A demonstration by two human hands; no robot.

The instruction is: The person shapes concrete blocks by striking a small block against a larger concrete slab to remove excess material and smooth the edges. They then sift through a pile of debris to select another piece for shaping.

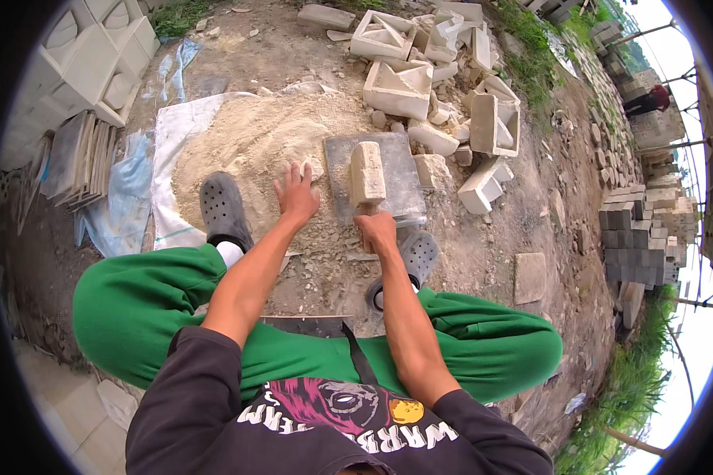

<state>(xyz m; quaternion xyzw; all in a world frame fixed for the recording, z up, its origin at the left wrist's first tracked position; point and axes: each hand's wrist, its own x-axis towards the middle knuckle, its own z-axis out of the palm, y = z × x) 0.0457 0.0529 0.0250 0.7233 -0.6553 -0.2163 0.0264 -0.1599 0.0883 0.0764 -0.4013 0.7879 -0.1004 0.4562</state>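
Note:
My right hand (375, 231) is closed around the handle of a dust-covered mallet (367, 174). Its long, pale, chipped head rests on or just above a dark grey flat slab (404, 178); I cannot tell whether they touch. Beside the slab's left edge, my left hand (298, 196) is spread open, palm down, at the near side of a heap of crushed pale stone and powder (249, 146). Under the heap lies a white sheet (164, 166), its left edge showing. A pale broken chunk (431, 171) sits against the slab's right side.
Broken cream-coloured hollow blocks (400, 87) pile up beyond the slab to the right. At left stand thin panels (79, 162), blue plastic (123, 190) and stacked white blocks (95, 59). Grey bricks (634, 237) are stacked at far right. My feet in grey clogs (224, 207) flank the work area.

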